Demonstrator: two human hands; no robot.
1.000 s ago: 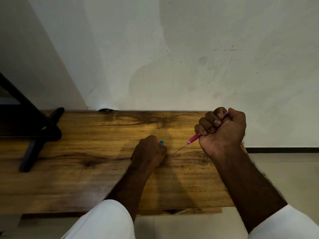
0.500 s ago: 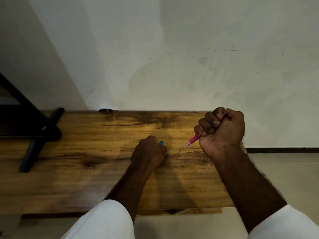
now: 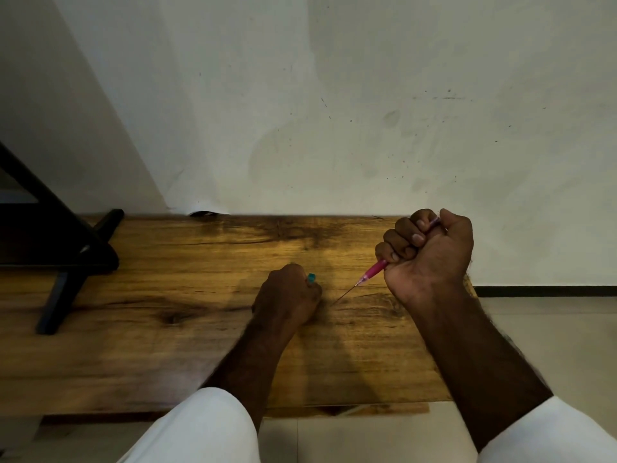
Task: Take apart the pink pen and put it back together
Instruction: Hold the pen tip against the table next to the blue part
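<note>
right hand (image 3: 429,253) fists the pink pen (image 3: 373,271), left hand (image 3: 288,295) clutches a teal piece (image 3: 311,277)

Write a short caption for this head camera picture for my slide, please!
Right hand grips the pink pen in a fist; left hand rests on the wooden table.

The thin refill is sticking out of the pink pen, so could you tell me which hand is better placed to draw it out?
Probably the left hand: its closed grip rests on the wooden table right beside the refill tip. The right hand is fisted around the pink pen.
</note>
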